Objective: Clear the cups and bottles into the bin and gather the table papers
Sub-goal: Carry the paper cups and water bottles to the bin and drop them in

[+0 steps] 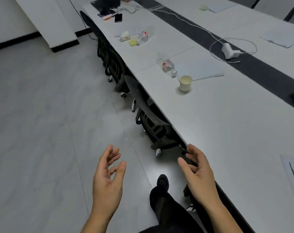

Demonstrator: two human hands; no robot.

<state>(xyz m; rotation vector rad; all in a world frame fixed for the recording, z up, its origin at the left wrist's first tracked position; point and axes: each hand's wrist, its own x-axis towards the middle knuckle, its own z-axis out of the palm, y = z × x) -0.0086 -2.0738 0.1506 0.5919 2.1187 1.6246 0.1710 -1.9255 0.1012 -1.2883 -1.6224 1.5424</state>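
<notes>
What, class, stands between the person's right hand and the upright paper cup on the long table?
Nothing visible does. The right hand is open and empty at the table edge, and only bare tabletop lies between it and the paper cup. The lying plastic bottle is beyond the cup.

Phone [118, 18], charger [229, 51], tucked-in chairs [153, 121]
</notes>
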